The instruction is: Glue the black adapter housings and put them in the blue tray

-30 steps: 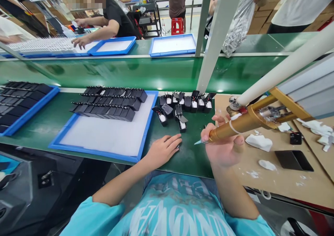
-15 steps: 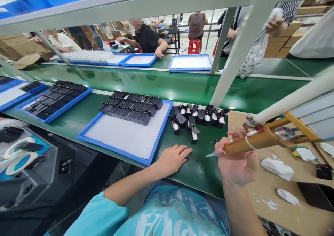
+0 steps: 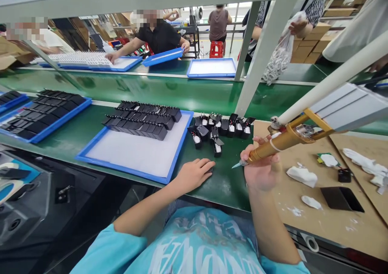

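Note:
My right hand (image 3: pixel 263 171) is wrapped round the gold-coloured barrel of a glue dispensing gun (image 3: pixel 269 148). Its pale blue tapered nozzle (image 3: pixel 238 165) points left and down over the green bench. My left hand (image 3: pixel 195 175) rests on the bench to the left of the nozzle, fingers together and bent. A small dark thing shows at its fingertips, mostly hidden. Just beyond both hands stands a group of small black cases (image 3: pixel 216 138) with flaps raised, white material and red wires inside.
A blue-rimmed tray (image 3: pixel 133 167) at left holds rows of closed black cases (image 3: pixel 142 120); another filled tray (image 3: pixel 45 114) lies farther left. Brown cardboard (image 3: pixel 303 213) at right carries white lumps and an empty black case (image 3: pixel 342 199). A slanted post (image 3: pixel 257 55) rises behind the cases. Co-workers sit opposite.
My view has shifted, while both hands keep nearly the same pose and the glue gun stays held. Across the bench, a co-worker in black has lifted and tilted a blue tray.

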Demonstrator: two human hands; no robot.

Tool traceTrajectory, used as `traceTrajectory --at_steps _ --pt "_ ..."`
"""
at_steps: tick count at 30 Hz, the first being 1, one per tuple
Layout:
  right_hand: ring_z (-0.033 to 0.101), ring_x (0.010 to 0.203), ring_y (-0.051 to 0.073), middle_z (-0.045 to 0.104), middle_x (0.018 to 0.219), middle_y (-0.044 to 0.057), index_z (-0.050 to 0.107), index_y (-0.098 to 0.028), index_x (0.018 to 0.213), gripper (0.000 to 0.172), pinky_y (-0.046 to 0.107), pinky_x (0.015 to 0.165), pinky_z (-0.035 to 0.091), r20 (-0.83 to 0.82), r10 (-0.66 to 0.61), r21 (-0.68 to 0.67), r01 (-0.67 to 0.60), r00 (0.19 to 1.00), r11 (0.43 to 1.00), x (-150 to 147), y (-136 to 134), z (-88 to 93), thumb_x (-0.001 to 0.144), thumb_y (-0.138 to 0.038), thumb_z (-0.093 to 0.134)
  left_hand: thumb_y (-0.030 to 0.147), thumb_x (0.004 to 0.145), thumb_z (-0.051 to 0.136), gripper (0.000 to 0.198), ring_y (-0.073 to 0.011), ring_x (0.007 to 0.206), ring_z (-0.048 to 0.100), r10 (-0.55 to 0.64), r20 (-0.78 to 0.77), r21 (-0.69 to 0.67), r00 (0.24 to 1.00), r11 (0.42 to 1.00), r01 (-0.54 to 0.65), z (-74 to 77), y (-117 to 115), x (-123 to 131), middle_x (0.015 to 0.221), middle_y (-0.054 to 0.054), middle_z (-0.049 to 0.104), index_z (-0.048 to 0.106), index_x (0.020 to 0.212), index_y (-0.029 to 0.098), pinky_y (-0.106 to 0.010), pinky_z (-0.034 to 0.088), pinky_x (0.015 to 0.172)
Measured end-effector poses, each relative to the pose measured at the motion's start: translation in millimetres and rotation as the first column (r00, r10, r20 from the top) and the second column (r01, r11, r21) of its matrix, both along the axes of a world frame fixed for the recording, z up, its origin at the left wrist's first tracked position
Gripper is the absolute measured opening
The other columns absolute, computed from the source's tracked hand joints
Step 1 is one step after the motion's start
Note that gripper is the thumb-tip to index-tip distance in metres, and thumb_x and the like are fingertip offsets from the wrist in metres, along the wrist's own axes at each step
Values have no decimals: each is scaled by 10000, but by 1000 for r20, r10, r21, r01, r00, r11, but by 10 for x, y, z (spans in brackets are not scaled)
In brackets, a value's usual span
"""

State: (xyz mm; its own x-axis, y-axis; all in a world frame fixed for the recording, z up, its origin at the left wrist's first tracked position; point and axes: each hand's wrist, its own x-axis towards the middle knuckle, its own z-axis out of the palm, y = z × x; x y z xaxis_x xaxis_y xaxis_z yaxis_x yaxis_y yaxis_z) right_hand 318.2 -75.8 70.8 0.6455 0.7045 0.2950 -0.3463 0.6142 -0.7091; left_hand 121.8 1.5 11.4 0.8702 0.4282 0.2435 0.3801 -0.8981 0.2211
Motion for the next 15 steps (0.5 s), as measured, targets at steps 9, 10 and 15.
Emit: traceTrajectory --at_steps 9,10,15 --pt "527 527 113 584 1037 2 552 -327 1088 359 281 448 388 10 -17 -24 18 1000 1000 2 -2 -7 776 -505 539 332 962 458 230 -213 911 613 -31 -33 -80 999 996 28 24 49 6 1028 -85 605 539 1148 224 -281 511 679" --pt "528 529 114 583 1034 2 552 -326 1086 362 283 450 391 11 -22 -23 22 1000 999 5 -3 -6 773 -508 541 350 959 464 244 -210 912 617 -16 9 -169 1000 986 17 24 59 -4 1027 -79 603 537 1158 228 -286 518 694" --pt "560 553 120 583 1057 5 572 -319 1038 331 297 478 412 2 -8 3 8 1000 1000 28 -19 -19 766 -507 557 477 967 364 413 -175 765 639 425 285 -914 859 391 110 52 65 -56 935 -48 606 404 1315 258 -272 534 574"
